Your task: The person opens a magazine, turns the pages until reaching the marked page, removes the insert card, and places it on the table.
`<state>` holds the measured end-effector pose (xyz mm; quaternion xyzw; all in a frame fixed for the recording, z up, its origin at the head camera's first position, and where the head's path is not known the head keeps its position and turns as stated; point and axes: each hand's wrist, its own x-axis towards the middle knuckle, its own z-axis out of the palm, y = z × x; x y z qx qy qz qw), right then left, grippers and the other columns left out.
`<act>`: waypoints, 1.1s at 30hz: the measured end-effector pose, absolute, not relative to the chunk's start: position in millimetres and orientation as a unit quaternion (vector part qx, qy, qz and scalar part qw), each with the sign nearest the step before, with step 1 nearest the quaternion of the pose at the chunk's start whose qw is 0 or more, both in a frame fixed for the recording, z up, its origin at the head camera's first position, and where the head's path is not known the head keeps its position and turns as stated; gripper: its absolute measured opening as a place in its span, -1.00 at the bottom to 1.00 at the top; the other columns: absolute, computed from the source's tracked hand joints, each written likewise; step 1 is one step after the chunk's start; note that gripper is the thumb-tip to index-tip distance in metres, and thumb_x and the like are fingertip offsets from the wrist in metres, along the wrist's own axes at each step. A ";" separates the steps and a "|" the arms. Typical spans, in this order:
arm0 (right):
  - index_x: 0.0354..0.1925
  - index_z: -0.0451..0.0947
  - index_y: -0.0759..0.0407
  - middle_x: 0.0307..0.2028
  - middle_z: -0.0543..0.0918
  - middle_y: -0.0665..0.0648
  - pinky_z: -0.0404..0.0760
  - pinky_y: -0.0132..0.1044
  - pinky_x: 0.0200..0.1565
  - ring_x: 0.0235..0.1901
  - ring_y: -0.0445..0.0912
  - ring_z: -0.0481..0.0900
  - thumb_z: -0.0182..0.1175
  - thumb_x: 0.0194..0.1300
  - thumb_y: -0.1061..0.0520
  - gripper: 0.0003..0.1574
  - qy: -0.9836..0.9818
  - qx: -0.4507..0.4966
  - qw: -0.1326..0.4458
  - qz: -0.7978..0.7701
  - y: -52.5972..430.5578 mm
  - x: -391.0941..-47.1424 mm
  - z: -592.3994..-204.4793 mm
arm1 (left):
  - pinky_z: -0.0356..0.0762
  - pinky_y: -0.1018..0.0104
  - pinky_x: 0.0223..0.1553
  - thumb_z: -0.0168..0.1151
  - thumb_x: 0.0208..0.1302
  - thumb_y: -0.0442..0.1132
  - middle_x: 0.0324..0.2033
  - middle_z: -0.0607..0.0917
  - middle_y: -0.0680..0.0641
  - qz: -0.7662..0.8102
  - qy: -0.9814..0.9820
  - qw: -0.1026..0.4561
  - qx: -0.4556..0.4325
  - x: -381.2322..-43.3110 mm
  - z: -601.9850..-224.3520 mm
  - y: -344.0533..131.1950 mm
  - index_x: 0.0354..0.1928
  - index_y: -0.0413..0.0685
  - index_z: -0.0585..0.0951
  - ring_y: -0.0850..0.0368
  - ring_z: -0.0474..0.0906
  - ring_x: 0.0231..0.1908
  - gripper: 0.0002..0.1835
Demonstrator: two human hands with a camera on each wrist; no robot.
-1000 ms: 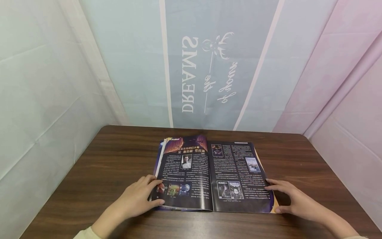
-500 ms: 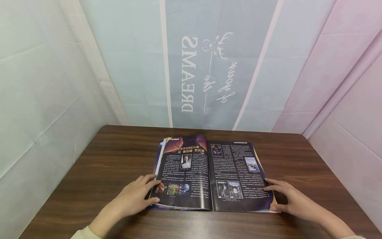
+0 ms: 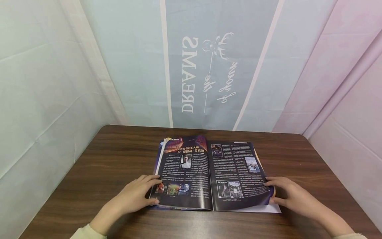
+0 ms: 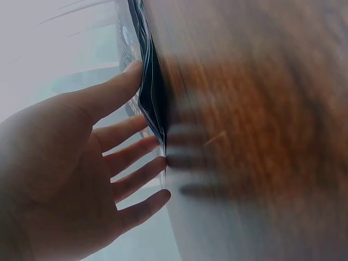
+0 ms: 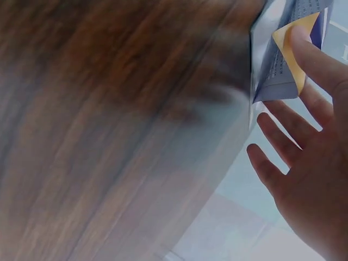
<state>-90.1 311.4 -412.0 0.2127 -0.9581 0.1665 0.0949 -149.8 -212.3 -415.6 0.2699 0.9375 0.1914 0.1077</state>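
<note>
An open magazine [image 3: 197, 176] with dark printed pages lies on the table. My left hand [image 3: 132, 195] rests at its lower left edge; in the left wrist view its thumb [image 4: 128, 81] touches the page edges and the other fingers are spread and fairly straight. At the lower right corner, my right hand [image 3: 296, 198] pinches a magazine page [image 3: 262, 196] between thumb and fingers. That corner is raised and curled, and a paler page [image 3: 264, 208] shows beneath it. In the right wrist view the thumb presses the page's yellow corner [image 5: 291, 46].
The dark wood-grain table [image 3: 119, 149] has rounded far corners. Behind it hangs a pale blue cloth [image 3: 140, 66] with mirrored lettering and a deer-head print. White cloth walls [image 3: 44, 99] stand at both sides.
My right hand has taken hold of the right page's lower corner and lifted it, uncovering the page below. My left hand has shifted only slightly at the left edge.
</note>
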 end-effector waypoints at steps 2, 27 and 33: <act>-0.06 0.65 -0.06 0.07 0.64 0.11 0.02 -0.77 0.13 0.02 0.15 0.56 0.60 -0.19 0.02 -0.37 -0.956 0.215 0.110 0.169 309.5 -91.7 -409.7 | 0.35 -0.31 0.18 0.43 0.12 0.14 0.32 0.45 -0.12 0.191 0.938 0.109 0.268 -149.9 -415.2 -211.9 0.25 -0.05 0.56 -0.18 0.35 0.29 -0.31; -0.22 0.61 -0.03 0.03 0.65 0.15 0.04 -0.71 0.23 0.11 -0.07 0.47 0.62 -0.28 0.19 -0.43 -0.929 0.235 0.206 0.198 274.8 -116.6 -369.1 | 0.37 -0.19 0.24 0.45 0.15 0.08 0.27 0.51 -0.11 0.197 0.941 0.058 0.267 -152.0 -385.2 -186.3 0.28 -0.02 0.53 -0.12 0.39 0.29 -0.32; -0.23 0.59 0.02 0.07 0.63 0.17 0.09 -0.67 0.25 0.14 -0.03 0.46 0.62 -0.27 0.24 -0.43 -0.922 0.237 0.210 0.223 256.2 -124.8 -358.0 | 0.41 -0.12 0.22 0.37 0.26 0.02 0.23 0.55 -0.09 0.225 0.923 0.026 0.310 -150.6 -374.1 -166.0 0.27 -0.05 0.53 -0.06 0.44 0.25 -0.41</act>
